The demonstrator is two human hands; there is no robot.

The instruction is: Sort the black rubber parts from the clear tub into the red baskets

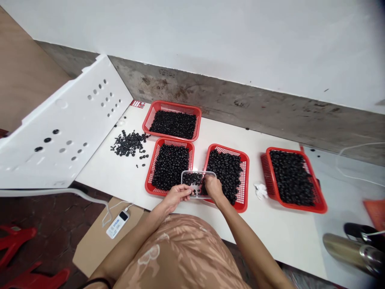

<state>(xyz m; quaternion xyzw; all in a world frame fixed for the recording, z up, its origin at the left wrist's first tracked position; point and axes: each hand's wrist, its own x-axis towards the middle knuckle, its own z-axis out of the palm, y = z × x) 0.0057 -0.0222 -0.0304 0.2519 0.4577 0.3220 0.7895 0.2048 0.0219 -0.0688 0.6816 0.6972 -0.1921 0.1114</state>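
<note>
Head view: locate the clear tray (196, 187) between two red baskets (247, 182), partly overlapping both in view, with black parts (192, 178) inside. Note the left hand (177, 196) at the tray's near left corner, fingertips brought together; cannot tell whether on a part or on the rim. Note the right hand (213, 186) over the tray's right end, fingertips hidden; cannot tell whether grasping. Judge as partly done: count four red baskets well filled with similar parts. Treat as apparently left the tray's contents and the loose pile (129, 143) on the tabletop (282, 228).
</note>
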